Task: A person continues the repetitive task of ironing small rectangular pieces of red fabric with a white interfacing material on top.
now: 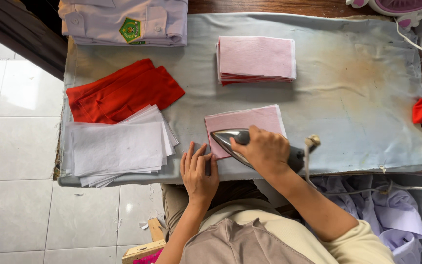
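Left hand (pixel 199 171) flat, fingers spread, pinning the near-left edge of pink piece (pixel 245 128). Right hand (pixel 265 150) gripped on iron (pixel 238 143), sole on that piece. Beyond it: pink pressed stack (pixel 256 58), likely finished. Left of it: white sheets (pixel 118 146), red fabric (pixel 123 90), apparently undone. All on grey pad (pixel 357 73).
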